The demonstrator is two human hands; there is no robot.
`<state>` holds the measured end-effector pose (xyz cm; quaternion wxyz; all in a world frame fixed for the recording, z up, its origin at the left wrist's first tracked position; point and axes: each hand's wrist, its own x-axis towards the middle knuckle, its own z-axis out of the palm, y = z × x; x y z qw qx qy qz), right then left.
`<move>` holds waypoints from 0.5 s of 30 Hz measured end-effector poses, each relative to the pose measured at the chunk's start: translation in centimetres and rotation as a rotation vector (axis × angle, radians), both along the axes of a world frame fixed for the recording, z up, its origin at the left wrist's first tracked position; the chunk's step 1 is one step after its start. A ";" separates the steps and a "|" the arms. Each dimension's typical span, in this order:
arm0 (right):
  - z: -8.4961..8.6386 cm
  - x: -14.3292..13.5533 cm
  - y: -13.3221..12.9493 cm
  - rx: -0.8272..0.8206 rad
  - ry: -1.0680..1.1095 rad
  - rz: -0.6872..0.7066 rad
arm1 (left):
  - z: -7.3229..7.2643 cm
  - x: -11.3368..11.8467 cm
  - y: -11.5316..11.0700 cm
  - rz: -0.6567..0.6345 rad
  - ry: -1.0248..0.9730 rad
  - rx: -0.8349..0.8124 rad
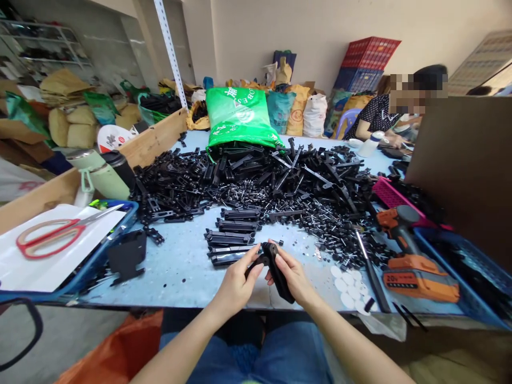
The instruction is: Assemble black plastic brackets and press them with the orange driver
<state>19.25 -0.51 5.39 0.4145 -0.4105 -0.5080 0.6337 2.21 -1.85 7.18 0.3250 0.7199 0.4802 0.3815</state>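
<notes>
L hand (237,281) & R hand (295,273) both pinch blk hinged arm (283,287); prob. light, stiff; grip 5-o'clock end.

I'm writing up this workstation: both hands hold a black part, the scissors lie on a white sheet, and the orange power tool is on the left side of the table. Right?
Not quite: the head view shows the orange power tool on the right side of the table. Both hands, left hand and right hand, do hold a black part, and the scissors lie on a white sheet.
</notes>
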 end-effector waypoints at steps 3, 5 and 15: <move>0.2 1.1 -0.2 0.164 -0.159 0.055 | -0.1 0.2 -0.4 0.040 -0.028 0.056; 0.6 2.2 0.2 0.313 -0.294 0.135 | -0.2 0.2 -0.7 0.037 -0.029 0.075; 0.2 -0.4 -1.6 0.468 -0.270 -0.025 | -0.7 3.6 -1.9 0.379 -0.329 0.141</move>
